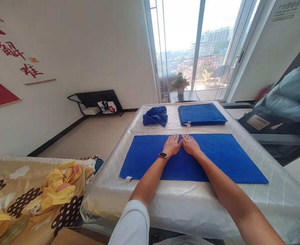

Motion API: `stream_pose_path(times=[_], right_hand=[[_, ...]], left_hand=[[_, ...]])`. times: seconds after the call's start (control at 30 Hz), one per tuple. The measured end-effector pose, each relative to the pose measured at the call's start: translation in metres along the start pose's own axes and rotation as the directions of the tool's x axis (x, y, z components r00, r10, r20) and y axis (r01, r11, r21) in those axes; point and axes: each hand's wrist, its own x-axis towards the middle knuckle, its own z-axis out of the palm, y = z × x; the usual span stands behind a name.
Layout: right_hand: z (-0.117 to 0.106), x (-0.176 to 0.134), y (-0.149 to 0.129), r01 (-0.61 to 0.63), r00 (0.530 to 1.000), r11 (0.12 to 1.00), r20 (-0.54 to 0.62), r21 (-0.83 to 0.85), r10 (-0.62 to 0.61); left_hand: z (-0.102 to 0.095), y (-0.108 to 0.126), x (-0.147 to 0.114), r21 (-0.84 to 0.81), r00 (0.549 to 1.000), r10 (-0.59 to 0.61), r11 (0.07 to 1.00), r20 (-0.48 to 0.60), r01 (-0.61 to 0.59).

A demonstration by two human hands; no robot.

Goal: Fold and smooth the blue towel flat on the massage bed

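A blue towel is spread flat as a wide rectangle on the table's silvery cover, a white tag at its near left corner. My left hand, with a watch on the wrist, lies flat near the towel's far edge, fingers stretched out. Beside it my right hand rests palm down on the same cloth, the thumbs close together. Beyond them sit a crumpled blue cloth on the left and a neat stack of folded blue towels on the right.
Left of the table is a bed with a patterned brown sheet and yellow clothing. A grey-blue padded chair stands at the right. Past the far edge, a potted plant stands before glass doors. A cardboard box is at the near left.
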Motion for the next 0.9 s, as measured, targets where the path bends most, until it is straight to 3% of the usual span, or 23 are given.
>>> stream_pose_path(times=[0.17, 0.43, 0.53, 0.63, 0.77, 0.9], right_hand=[[0.018, 0.001, 0.009, -0.009, 0.999, 1.000, 0.037, -0.007, 0.009], [0.012, 0.002, 0.018, -0.023, 0.994, 1.000, 0.104, 0.000, 0.023], [0.003, -0.010, 0.061, -0.095, 0.988, 0.995, 0.119, -0.021, 0.097], [-0.009, -0.031, 0.133, -0.237, 0.965, 0.970, 0.098, -0.056, 0.241], [-0.019, -0.058, 0.218, -0.414, 0.908, 0.908, 0.037, -0.062, 0.416], [-0.019, -0.067, 0.244, -0.427, 0.904, 0.903, 0.012, -0.046, 0.428]], left_hand=[[0.008, -0.008, -0.001, -0.040, 0.999, -0.005, 0.999, 0.049, 0.007], [0.005, -0.017, 0.000, -0.043, 0.996, -0.019, 0.999, 0.092, 0.023], [-0.004, -0.041, -0.011, -0.034, 0.991, -0.044, 0.998, 0.130, 0.049], [-0.017, -0.082, -0.030, -0.023, 0.984, -0.058, 0.998, 0.170, 0.063], [-0.031, -0.150, -0.058, 0.021, 0.946, -0.283, 0.959, 0.157, 0.283], [-0.035, -0.192, -0.076, 0.071, 0.869, -0.491, 0.871, 0.068, 0.486]])
